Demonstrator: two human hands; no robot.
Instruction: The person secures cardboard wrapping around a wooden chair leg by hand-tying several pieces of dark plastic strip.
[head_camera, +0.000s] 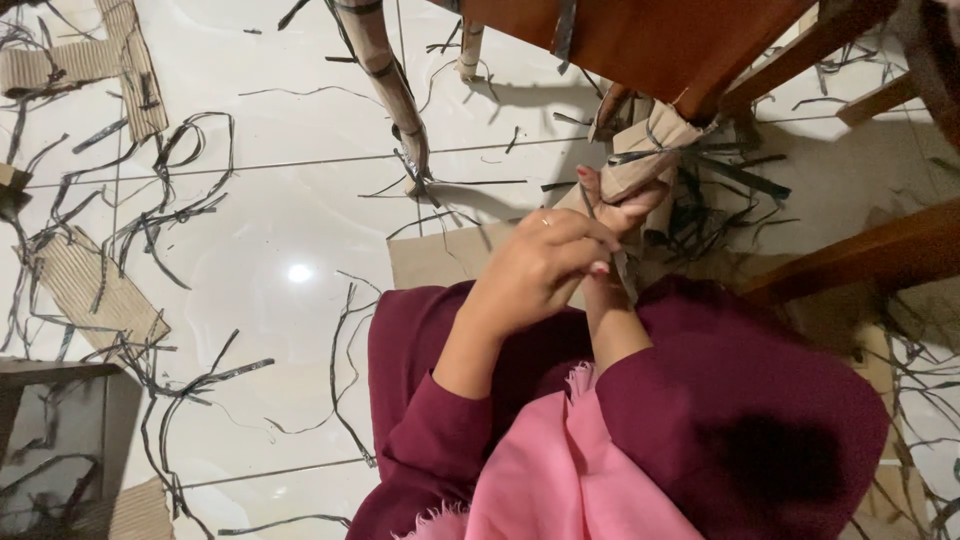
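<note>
- The left hand (535, 270) pinches a thin dark strip (622, 270), fingers pressed together, just below the wooden chair (650, 40).
- The right hand (620, 205) curls around a rolled cardboard piece (650, 150) under that chair.
- Loose dark strips (170, 180) litter the tiled floor (280, 200) left of the chair.

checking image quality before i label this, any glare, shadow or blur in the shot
Head view: a small bright glare spot sits on the glossy white tiled floor; the wooden furniture casts a soft shadow on the tiles beneath it; the left hand and the right hand, on a rolled cardboard piece, look slightly soft; straight lines bend at the frame edges.
</note>
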